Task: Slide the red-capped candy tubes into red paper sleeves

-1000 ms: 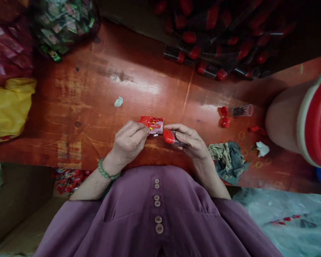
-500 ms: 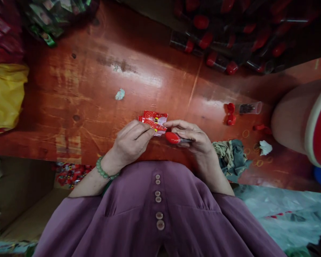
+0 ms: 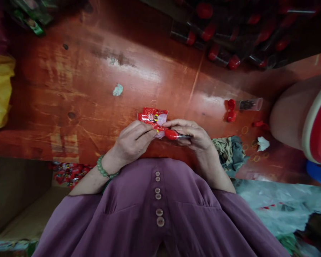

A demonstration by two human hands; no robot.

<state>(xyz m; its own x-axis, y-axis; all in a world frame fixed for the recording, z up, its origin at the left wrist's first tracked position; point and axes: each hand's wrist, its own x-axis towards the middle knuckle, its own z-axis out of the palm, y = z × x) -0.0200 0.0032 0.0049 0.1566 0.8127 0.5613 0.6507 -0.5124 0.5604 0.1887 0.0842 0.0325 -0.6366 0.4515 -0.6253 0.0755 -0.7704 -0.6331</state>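
On the surface (image 3: 96, 96), at right, are a crumpled cloth (image 3: 232, 154), a white scrap (image 3: 263, 144) and a bucket (image 3: 287, 112); at left, there is a yellow bag (image 3: 0, 92).

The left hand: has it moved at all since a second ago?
Yes, slightly: the left hand has shifted rightward and a little downward in view, measured against the pale patch on the table.

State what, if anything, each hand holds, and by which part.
Left hand: the lower red printed packet, apparently by its left side. Right hand: a red-capped bottle, by its body.
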